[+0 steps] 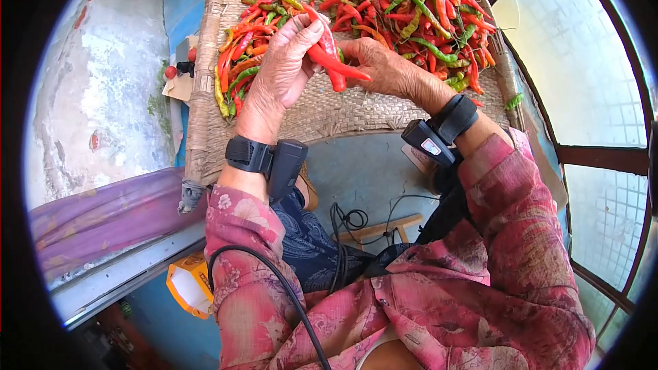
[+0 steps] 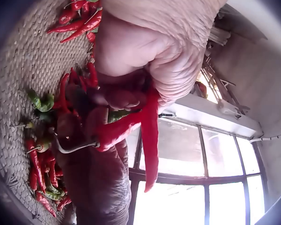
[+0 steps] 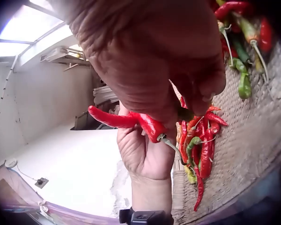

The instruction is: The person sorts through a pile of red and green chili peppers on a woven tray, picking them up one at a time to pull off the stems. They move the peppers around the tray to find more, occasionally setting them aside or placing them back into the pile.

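Note:
In the head view my left hand [image 1: 288,62] grips red chili peppers [image 1: 329,62] between thumb and fingers. They cross one another, and one tip points toward the right. My right hand [image 1: 387,72] is close beside, its fingers curled in at the same chilies. The right wrist view shows that hand [image 3: 150,56] from behind, thumb and fingertips bent together by something dark green, mostly hidden. Below it a glossy red chili [image 3: 150,126] hangs with its stem pointing down. In the left wrist view, two red chilies [image 2: 151,140] stick out under the left hand [image 2: 150,42].
A large heap of red, green and orange chilies [image 1: 425,20] covers much of the woven mat [image 1: 343,113], with a smaller pile [image 1: 240,62] at its left. Black cables [image 1: 349,223] hang below, near a wooden stool [image 1: 384,229]. Framed windows [image 1: 596,62] stand at right.

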Demonstrator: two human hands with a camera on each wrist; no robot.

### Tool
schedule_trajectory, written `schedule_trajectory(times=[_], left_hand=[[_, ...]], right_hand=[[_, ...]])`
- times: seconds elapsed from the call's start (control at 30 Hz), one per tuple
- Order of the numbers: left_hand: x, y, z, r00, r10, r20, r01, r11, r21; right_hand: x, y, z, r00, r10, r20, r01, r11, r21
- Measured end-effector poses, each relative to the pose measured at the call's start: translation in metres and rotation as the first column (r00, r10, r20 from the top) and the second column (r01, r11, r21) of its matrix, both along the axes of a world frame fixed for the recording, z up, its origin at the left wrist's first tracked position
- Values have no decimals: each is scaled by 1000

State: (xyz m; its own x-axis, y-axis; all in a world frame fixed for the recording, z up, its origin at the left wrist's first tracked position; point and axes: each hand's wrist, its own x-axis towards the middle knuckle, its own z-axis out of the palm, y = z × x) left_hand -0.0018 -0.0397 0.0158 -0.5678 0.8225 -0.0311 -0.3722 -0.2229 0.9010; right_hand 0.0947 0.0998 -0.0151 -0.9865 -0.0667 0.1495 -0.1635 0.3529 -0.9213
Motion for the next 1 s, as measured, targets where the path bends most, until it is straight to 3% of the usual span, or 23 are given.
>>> schedule_trajectory(times=[0.07, 0.13, 0.2, 0.27, 0.3, 0.33, 0.4, 0.47, 0.5, 0.53, 0.57, 0.6, 0.7, 0.77, 0.8, 0.87, 0.9, 0.97, 1.0], left_hand=[[0, -1, 0, 999, 49, 8, -48, 998, -31], [-8, -5, -2, 996, 91, -25, -92, 995, -48], [-10, -5, -4, 986, 165, -10, -166, 986, -33], [-16, -7, -9, 964, 263, 41, -264, 964, 23], [-18, -7, -8, 959, 278, 60, -280, 959, 30], [-18, -7, -9, 959, 278, 59, -280, 960, 31], [-15, -8, -8, 961, 272, 43, -271, 962, -23], [-8, -5, -8, 965, 260, 31, -259, 965, -36], [-5, -2, -9, 979, 204, 17, -203, 978, -51], [-3, 1, -9, 989, 145, 4, -144, 987, -66], [-1, 1, -7, 996, 84, -7, -84, 995, -56], [1, 2, -7, 997, 82, -6, -82, 995, -55], [0, 3, -14, 980, 190, -60, -196, 973, -119], [-9, -3, -17, 971, 217, -98, -231, 960, -160], [-12, -6, -17, 961, 242, -137, -266, 943, -198], [-15, -8, -18, 955, 266, -132, -290, 933, -215], [-15, -9, -18, 956, 267, -119, -288, 931, -225], [-14, -8, -18, 958, 267, -107, -286, 929, -236], [-11, -7, -17, 969, 241, -58, -248, 948, -200]], right_hand=[[-5, 7, -6, 964, -147, -223, 219, 913, 344], [1, 13, 12, 934, -134, -330, 310, 763, 568], [0, 26, 7, 955, -118, -272, 285, 617, 734], [-4, 37, -6, 953, -235, -191, 281, 451, 847], [3, 31, 11, 880, -453, -142, 401, 552, 731], [5, 31, 12, 880, -453, -143, 402, 551, 731], [6, 32, 16, 737, -414, -534, 676, 448, 585], [3, 24, 18, 682, -408, -607, 726, 479, 494], [2, 20, 20, 877, -362, -317, 464, 809, 361], [2, 15, 21, 984, -170, -45, 173, 982, 81], [2, 10, 19, 988, -148, -35, 150, 987, 55], [4, 9, 24, 993, -109, -51, 116, 981, 157], [3, 12, 20, 975, -185, -119, 212, 937, 279], [3, 20, 16, 893, -354, -277, 449, 671, 590], [6, 22, 25, 876, -426, -225, 457, 589, 666], [7, 33, 15, 755, -406, -516, 655, 429, 622], [7, 32, 19, 754, -405, -516, 656, 429, 621], [3, 25, 27, 828, -364, -427, 560, 586, 586], [-1, 21, 16, 847, -256, -466, 497, 691, 524]])
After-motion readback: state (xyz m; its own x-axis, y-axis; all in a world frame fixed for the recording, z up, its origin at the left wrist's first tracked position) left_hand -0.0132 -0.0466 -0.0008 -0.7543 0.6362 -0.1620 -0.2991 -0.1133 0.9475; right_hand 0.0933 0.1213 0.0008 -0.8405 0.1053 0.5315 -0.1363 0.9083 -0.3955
